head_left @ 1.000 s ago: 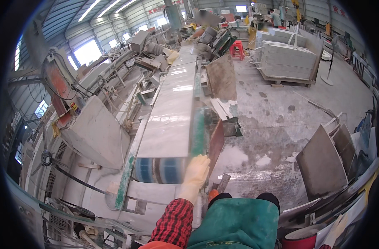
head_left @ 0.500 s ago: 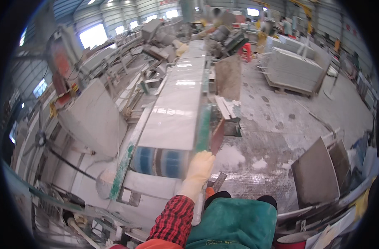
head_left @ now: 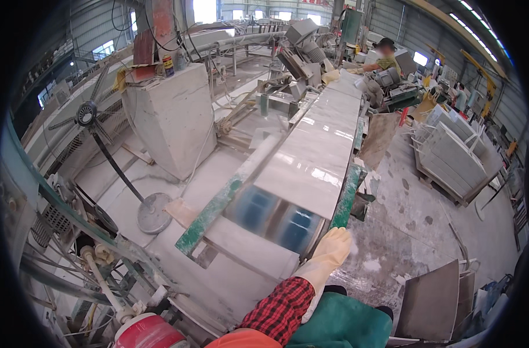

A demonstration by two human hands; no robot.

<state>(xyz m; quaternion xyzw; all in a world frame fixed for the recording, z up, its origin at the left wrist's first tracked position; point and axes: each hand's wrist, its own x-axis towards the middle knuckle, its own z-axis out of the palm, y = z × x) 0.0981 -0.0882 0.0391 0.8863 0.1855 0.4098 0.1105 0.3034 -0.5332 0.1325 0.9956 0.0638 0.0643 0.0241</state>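
My view swung left; my right hand is out of frame.
My pale-rubber-gloved left hand (head_left: 328,253) sits by a green metal rail (head_left: 346,200); palm hidden, I can't tell its grip.

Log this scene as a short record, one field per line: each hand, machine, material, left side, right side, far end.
Left hand: pale glove, at the near end of the right green rail; contact unclear
Right hand: not in view
Machine: conveyor, blue at its near end, partly blurred
Material: glossy white slabs lying flat along the conveyor
Left side: dark standing fan, round base
Right side: pale stacked slabs
Far end: another person
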